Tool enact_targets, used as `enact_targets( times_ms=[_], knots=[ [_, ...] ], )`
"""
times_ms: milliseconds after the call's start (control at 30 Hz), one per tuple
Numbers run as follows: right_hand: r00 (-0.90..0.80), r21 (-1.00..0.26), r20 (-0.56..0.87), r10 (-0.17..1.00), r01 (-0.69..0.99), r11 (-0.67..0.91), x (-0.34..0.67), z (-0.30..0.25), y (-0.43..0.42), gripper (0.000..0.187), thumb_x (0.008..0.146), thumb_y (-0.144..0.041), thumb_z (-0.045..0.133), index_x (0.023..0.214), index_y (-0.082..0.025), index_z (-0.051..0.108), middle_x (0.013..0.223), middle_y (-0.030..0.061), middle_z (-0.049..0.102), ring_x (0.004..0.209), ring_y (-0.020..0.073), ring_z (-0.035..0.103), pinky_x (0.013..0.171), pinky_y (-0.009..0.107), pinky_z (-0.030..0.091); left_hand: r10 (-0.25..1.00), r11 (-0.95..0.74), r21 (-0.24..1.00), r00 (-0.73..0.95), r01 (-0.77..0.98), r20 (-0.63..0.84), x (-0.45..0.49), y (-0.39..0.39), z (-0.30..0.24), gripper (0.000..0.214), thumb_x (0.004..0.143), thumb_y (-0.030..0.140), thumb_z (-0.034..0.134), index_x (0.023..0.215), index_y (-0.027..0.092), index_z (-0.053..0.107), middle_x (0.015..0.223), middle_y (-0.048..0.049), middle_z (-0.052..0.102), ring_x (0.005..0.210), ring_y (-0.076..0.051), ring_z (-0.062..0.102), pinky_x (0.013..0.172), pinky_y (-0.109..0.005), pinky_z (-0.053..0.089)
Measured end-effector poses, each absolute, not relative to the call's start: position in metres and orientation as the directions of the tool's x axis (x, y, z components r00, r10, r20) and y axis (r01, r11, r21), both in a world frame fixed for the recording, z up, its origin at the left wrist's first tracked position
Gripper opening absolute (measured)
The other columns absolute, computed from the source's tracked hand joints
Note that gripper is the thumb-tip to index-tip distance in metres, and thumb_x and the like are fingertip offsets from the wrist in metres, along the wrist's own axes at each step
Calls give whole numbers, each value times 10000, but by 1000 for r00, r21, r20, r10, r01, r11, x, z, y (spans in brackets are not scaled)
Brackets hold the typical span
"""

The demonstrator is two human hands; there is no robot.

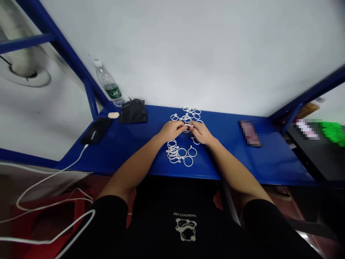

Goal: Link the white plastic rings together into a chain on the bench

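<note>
Between my two hands, over the middle of a blue table [134, 144], is a thin white ring [188, 125]. The fingers of my left hand [172, 130] pinch its left side. My right hand [201, 132] grips the opposite side, where a small knob shows. Several similar white rings [192, 115] lie loosely beyond my hands, partly hidden by the fingers. Nearer the front edge, more white rings [172, 154] lie overlapped in a pile, with a few single ones [188, 161] to its right.
At the left stand a plastic bottle [109, 84] and a crumpled black bag [133, 110]. A black power bank [96, 131] with a white cable [67, 167] lies near a pale oval object [113, 115]. A blurred-out phone-like object [250, 133] is at the right. Blue frame bars [304, 94] flank the table.
</note>
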State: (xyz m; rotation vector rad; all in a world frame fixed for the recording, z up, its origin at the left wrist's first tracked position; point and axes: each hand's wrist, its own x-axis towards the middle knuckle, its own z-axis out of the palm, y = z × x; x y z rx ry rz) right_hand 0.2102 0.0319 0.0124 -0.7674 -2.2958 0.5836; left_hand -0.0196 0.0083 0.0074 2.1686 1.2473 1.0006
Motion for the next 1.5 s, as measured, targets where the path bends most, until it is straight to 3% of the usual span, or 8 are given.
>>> enact_targets(
  times_ms=[200,767,1000,1067,1133,1267,1400,1500],
  knots=[
    [-647,-572,412,641,365,735,213,11,34,211,979,-257,429,936,-221,633,853,63,732,766,224,664,759,349,494,862,-506,645,369,572,348,-18,6,10,269,1050,385,633,884,202,740,709,9,683,651,-144,582,648,-277,384],
    [-657,-568,351,667,417,709,212,15,33,275,937,-243,416,867,-221,681,817,63,720,784,231,667,786,351,515,839,-540,582,445,608,314,-18,5,11,271,1079,344,589,918,213,764,820,-17,750,750,-165,652,718,-284,441],
    [-475,-537,430,768,549,640,219,29,32,339,995,-326,582,1275,-197,725,1135,103,797,765,211,664,769,359,508,881,-452,566,248,690,402,-30,15,10,299,1057,410,660,854,210,749,774,-20,719,740,-180,640,709,-297,443],
    [-522,-509,373,767,576,640,227,35,35,185,965,-320,659,1055,-206,774,1012,78,799,750,197,654,744,342,489,892,-401,551,177,732,415,-33,19,7,236,1026,391,718,883,210,770,833,-37,748,797,-199,672,740,-308,467],
    [-607,-508,227,761,593,624,234,39,37,121,915,-341,760,894,-223,770,874,36,782,714,181,645,687,318,459,903,-365,556,138,747,407,-35,22,3,146,987,341,778,1064,220,806,977,-56,796,878,-217,707,803,-321,502],
    [-664,-516,-13,747,644,564,238,35,38,227,779,-395,923,892,-247,794,763,-4,759,627,159,620,583,296,397,919,-350,599,139,720,370,-32,22,0,413,977,301,796,1381,239,738,1191,-70,810,950,-219,736,908,-344,547],
    [-700,-518,-83,709,638,570,233,29,36,52,809,-210,819,821,-248,786,705,-16,743,583,140,589,579,294,386,908,-411,600,251,686,335,-28,16,3,315,1003,316,764,1308,236,775,1134,-55,820,945,-201,740,924,-340,565],
    [-693,-514,-22,720,625,587,229,33,32,121,769,-117,722,779,-234,752,681,-20,719,581,137,571,597,292,388,877,-479,565,343,672,335,-24,11,4,294,1015,331,747,1292,238,779,1133,-53,812,934,-188,733,927,-342,570]
  ],
)
